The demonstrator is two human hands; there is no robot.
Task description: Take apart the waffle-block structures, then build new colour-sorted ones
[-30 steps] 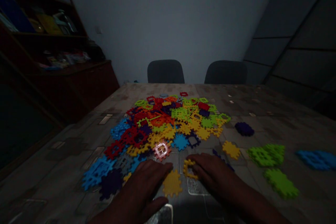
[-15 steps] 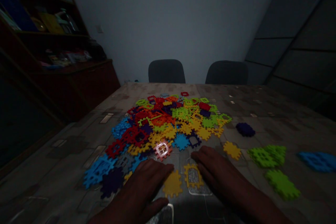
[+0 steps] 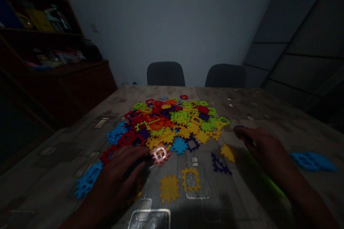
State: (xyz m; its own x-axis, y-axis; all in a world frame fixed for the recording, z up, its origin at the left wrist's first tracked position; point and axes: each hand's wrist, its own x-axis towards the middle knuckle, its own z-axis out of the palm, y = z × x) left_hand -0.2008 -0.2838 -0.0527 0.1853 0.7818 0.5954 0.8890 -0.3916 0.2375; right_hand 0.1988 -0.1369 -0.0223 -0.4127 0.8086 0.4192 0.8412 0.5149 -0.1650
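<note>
My left hand (image 3: 120,175) hovers over the near left of the pile, its fingers curled towards the thumb. Something dark shows between them, its kind unclear. Beside the fingertips lies a pink window-frame tile (image 3: 160,154). My right hand (image 3: 258,146) is at the right, its fingertips pinching a dark purple toothed tile (image 3: 239,128). A solid yellow toothed tile (image 3: 169,188) and a yellow frame tile (image 3: 191,179) lie side by side between my hands. Further right are a dark purple tile with an opening (image 3: 220,165) and another yellow tile (image 3: 228,152).
A big pile of interlocking plastic tiles (image 3: 178,116) covers the middle of the patterned table. Blue tiles (image 3: 311,161) lie at the far right, and a green tile (image 3: 274,186) is partly behind my right arm. Two chairs (image 3: 166,74) stand at the far edge.
My hands have moved apart from the two yellow tiles: the left to the left, the right outward to the purple tiles. The purple tile with an opening has come into view. The view has shifted slightly.
</note>
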